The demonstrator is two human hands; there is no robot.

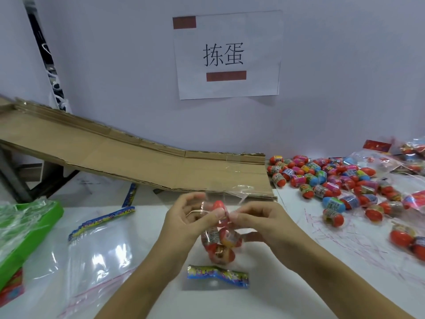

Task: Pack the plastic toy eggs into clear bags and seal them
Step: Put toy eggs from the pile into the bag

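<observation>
A clear bag [220, 242] with several red and yellow toy eggs inside stands upright on the white table at centre. My left hand [190, 219] and my right hand [259, 222] both pinch the gathered neck of this bag, thumbs and forefingers meeting just above the eggs. A thin pale tie strand shows by my left fingers. The bag's loose top [239, 192] flares up behind the hands. A big heap of loose toy eggs [333, 180] lies at the right.
A colourful header card [218, 273] lies in front of the bag. Empty clear bags [101, 249] lie at left, beside a green tray [30, 229]. A cardboard ramp [138, 155] slopes along the wall. Filled bags [404, 155] sit at far right.
</observation>
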